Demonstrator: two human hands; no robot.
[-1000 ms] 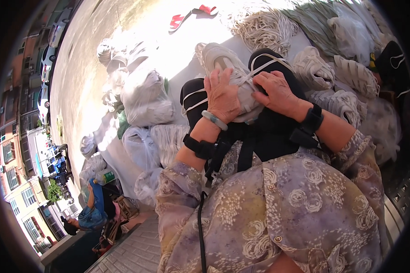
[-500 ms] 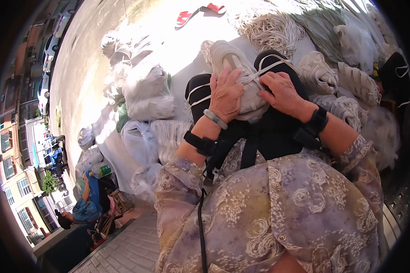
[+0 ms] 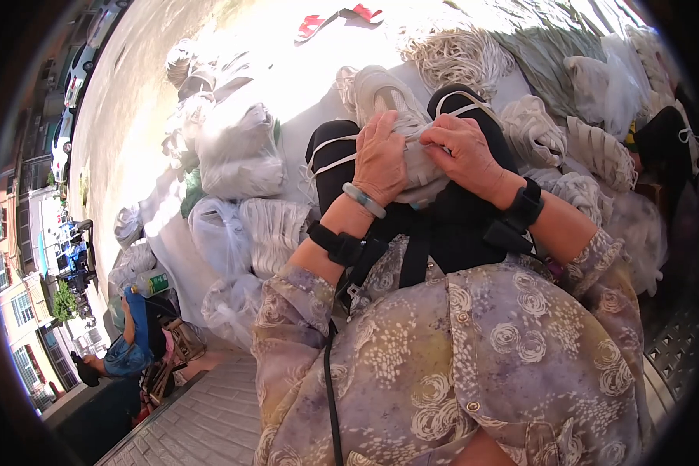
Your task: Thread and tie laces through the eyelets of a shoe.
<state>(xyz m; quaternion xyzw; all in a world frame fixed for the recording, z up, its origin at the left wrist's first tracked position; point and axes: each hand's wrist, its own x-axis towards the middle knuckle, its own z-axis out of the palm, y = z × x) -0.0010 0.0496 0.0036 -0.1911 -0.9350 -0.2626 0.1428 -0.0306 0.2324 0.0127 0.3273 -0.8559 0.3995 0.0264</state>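
A pale beige sneaker (image 3: 374, 85) lies between my black-clad knees, toe pointing away from me. My left hand (image 3: 380, 159) is closed over the left side of its upper, with the fingertips near the tongue. On the other side my right hand (image 3: 464, 155) pinches at the lacing, thumb and forefinger together. White shoelace (image 3: 464, 109) trails from there over my right knee, and more lace lies across my left knee. My fingers hide most of the eyelets, so the exact hole being worked is out of sight.
Bundled white laces (image 3: 462, 58) lie beyond my right knee, with more bundles (image 3: 532, 128) to the right. Bagged white bundles (image 3: 241, 151) stand on the left. Red slippers (image 3: 312, 28) lie far ahead. A person in blue (image 3: 124, 356) sits at the left; another person's dark-clothed leg (image 3: 664, 144) shows right.
My right hand has moved left over the sneaker and tightened into a pinch at the lacing. My left fingers have curled in from lying spread. The whole view has shifted slightly.
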